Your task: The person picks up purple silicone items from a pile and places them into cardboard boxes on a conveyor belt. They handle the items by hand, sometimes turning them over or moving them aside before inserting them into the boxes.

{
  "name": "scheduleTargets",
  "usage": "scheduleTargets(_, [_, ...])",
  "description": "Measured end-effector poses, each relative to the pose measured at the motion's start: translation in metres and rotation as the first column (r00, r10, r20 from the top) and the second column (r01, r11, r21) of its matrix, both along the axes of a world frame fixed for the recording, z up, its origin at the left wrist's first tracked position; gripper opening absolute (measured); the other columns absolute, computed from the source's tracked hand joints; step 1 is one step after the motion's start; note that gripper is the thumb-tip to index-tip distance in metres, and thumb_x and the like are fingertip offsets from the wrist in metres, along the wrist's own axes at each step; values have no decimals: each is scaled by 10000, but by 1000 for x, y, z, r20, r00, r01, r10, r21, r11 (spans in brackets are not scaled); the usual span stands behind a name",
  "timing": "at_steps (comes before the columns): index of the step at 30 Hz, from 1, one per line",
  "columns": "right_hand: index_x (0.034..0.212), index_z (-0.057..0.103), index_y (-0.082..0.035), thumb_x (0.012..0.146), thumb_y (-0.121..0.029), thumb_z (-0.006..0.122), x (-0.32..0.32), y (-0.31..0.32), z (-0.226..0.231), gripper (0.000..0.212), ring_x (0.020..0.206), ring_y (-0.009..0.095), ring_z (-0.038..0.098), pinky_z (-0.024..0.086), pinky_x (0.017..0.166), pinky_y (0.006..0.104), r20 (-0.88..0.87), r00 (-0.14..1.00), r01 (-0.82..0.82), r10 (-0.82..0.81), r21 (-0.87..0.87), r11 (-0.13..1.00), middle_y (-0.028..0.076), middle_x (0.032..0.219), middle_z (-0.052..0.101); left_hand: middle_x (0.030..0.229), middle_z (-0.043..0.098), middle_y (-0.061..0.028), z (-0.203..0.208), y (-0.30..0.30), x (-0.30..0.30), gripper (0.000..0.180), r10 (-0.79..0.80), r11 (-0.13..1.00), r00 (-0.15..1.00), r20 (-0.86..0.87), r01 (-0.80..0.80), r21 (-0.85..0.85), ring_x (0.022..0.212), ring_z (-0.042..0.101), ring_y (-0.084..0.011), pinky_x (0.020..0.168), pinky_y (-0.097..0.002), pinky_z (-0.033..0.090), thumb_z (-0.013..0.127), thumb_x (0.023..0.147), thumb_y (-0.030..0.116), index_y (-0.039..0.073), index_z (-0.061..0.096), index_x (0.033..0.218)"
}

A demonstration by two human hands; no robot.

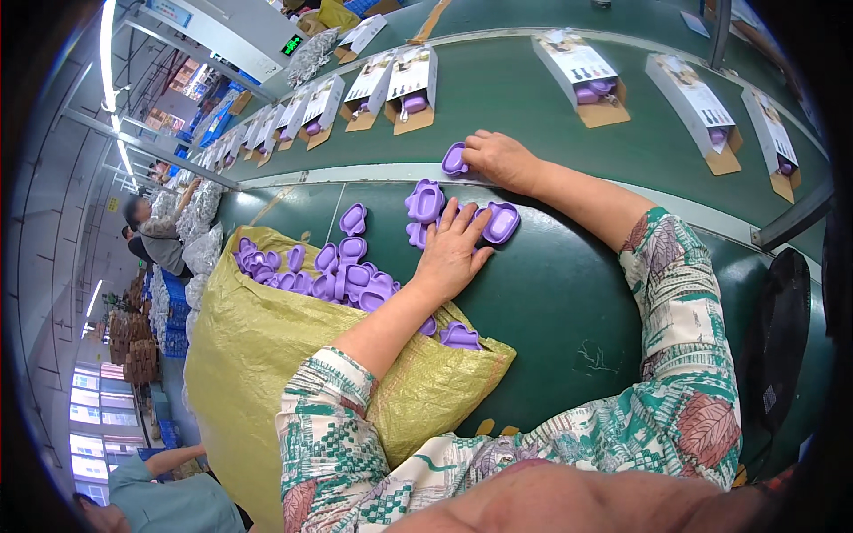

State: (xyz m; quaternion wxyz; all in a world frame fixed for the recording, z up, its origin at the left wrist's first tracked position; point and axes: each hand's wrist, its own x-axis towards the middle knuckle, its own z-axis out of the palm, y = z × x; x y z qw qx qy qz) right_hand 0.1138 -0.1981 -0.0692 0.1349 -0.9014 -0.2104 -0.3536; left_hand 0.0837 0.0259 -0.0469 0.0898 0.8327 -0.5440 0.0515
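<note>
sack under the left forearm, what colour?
Yellow-green woven sack, clearest in the head view; left hand rests on purple moulded parts.

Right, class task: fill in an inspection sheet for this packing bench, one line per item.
Surface: dark green conveyor belt, bare near the person.
Job's things: purple plastic pieces spilling from a yellow sack; one purple piece under the right hand.
Clutter: open boxes lined along the far belt, purple parts inside.
Hands: left hand flat on loose pieces; right hand touching a piece by the belt edge.
Cables: nothing seen.
Surroundings: other workers on the left, stacked crates, ceiling strip lights.
</note>
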Motion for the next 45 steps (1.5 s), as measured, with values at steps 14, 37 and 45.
scheduleTargets(14, [829,632,-71,765,-118,568,69,-17,25,102,963,253,553,456,747,389,97,945,313,-312,14,950,90,950,580,1353,426,-121,0,-2,-2,618,13,1000,999,-31,-13,-4,1320,306,-364,1003,-484,322,669,792,218,191,418,1356])
scheduleTargets(37, [803,639,-56,680,-116,653,15,56,22,138,953,305,556,473,798,390,-157,927,-343,340,8,939,120,1024,582,1334,425,-122,0,-2,1,566,-26,999,999,-34,25,-31,1304,306,-361,953,-537,344,654,795,267,128,457,1307])
scheduleTargets(45, [832,642,-90,768,-115,546,45,1,26,118,972,263,547,453,768,383,163,977,151,-135,-86,985,92,967,574,1356,415,-136,3,-2,0,585,13,1000,999,-50,-13,10,1329,283,-394,988,-620,317,644,816,270,175,413,1346])
